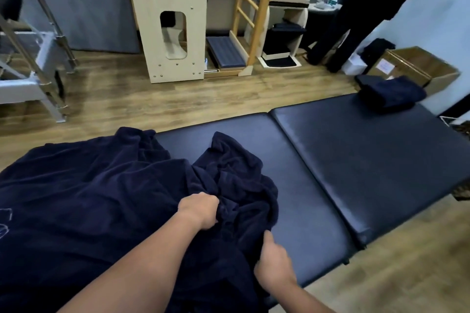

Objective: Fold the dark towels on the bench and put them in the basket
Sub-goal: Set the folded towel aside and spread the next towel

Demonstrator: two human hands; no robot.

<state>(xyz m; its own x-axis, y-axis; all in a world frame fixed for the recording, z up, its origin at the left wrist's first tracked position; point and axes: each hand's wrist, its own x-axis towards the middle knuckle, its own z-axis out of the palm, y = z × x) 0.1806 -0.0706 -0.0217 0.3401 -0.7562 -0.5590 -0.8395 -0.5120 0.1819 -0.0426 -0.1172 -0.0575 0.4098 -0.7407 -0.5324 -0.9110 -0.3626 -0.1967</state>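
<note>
In the head view, a heap of dark navy towels (84,201) lay crumpled over the left half of the black padded tabletop (368,150), spilling toward the near edge. The person's left hand (199,209) was bunched into the cloth near the middle of the heap, its fingers curled round a fold and buried in it. The right hand (273,259) gripped the towel's near edge just beside the bare vinyl, its fingers tucked under the fabric, so only its back and thumb showed. A folded dark towel (391,93) already sat at the far right corner of the tabletop, well apart from the heap, and beyond it on the floor stood a brown woven basket (417,66), seemingly with nothing in it, though its bottom was partly hidden. The cloth looked thick, plush and limp: light enough to lift with ease, but sure to sag and cling to its neighbours, not slippery and in no way fragile. Judged from that, the best hold would be two corners along one hem, found by running the fingers along an edge, so the piece could be pulled free and spread flat on the bare right half.
</note>
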